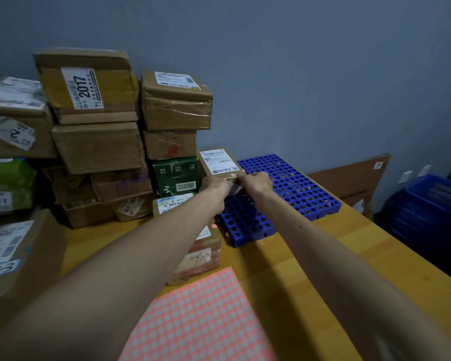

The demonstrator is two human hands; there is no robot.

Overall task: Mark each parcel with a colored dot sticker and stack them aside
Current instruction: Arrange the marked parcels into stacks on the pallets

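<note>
We have both hands curled round the near edge of the small parcel [219, 162], left hand [214, 185] and right hand [255, 182], over the blue grid's [297, 183] far-left corner toward the back edge of the bench [310, 269]. We should lower it flat and square beside the stacked boxes [99, 147] before letting go. The sticker sheet [198, 316] lies at the bench's near edge. A grey-blue wall [297, 74] stands behind, and a blue crate [432, 201] sits past the right edge.

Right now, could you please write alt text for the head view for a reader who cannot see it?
The left hand and right hand grip a small labelled parcel at a blue perforated pallet on a table. Stacked parcels stand to the left; a pink dot sticker sheet lies in front.
</note>
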